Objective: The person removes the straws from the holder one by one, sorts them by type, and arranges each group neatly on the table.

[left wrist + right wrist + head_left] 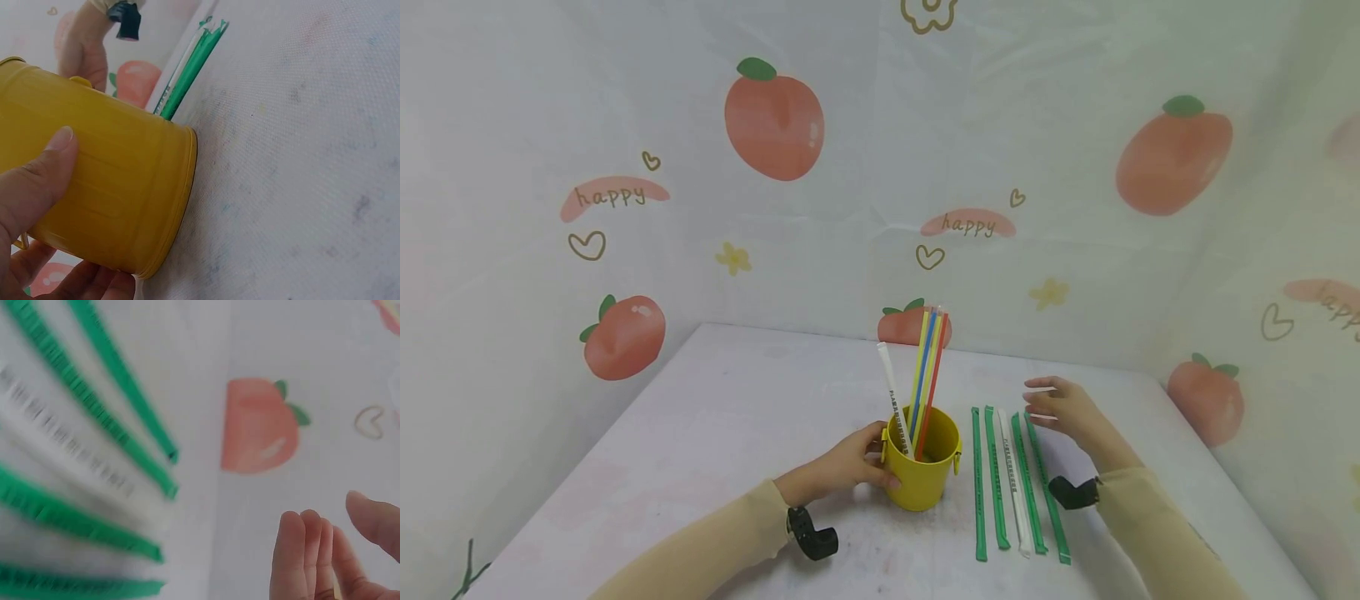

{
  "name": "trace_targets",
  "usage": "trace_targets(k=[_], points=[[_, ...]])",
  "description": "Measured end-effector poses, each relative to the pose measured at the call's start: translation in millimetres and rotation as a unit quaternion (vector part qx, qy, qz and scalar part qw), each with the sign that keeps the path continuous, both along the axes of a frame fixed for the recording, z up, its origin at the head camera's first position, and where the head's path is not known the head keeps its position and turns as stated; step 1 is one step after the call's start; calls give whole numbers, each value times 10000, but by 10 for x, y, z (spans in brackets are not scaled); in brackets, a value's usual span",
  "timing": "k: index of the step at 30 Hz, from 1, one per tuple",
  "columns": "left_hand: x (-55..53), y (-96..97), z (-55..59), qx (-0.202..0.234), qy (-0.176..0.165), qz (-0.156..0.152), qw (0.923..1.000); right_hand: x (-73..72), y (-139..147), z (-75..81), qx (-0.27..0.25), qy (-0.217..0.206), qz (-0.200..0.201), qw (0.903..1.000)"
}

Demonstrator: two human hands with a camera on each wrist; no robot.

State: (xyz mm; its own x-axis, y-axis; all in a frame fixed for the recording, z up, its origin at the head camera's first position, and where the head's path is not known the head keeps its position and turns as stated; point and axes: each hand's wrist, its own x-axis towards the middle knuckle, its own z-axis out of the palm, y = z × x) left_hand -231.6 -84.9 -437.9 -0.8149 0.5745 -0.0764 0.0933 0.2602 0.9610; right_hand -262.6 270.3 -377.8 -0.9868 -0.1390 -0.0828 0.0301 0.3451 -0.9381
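My left hand [848,461] holds a small yellow bucket [919,487] by its side, thumb and fingers curved round the wall. The bucket stands upright on the table. Inside it lean a white paper-wrapped straw [889,379] and several yellow, blue and red straws [917,371]. To its right lies a row of wrapped straws: several green straws [978,483] and one white straw [1011,471] between them. My right hand [1072,414] is by the far end of the row, fingers extended and thumb apart, with nothing held in the right wrist view.
A pale cloth covers the table [737,392]. Behind and at the sides hangs a white curtain [850,242] printed with red fruit, hearts and the word "happy". A dark green stem-like shape [470,567] shows at the lower left.
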Motion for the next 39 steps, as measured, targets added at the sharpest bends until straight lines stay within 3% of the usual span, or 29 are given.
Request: trace_targets(k=[7, 19, 31, 39], points=[[-2, -1, -3, -7, 9, -2, 10000, 30, -245, 157, -236, 454, 254, 9984], [-9, -3, -14, -18, 19, -8, 10000, 69, -726, 229, -833, 885, 445, 9916], [-9, -12, -10, -81, 57, 3, 10000, 75, -1018, 186, -1807, 1120, 855, 9734], [-10, -2, -12, -114, 44, 30, 9999, 55, -1131, 130, -1900, 1111, 1027, 9701]])
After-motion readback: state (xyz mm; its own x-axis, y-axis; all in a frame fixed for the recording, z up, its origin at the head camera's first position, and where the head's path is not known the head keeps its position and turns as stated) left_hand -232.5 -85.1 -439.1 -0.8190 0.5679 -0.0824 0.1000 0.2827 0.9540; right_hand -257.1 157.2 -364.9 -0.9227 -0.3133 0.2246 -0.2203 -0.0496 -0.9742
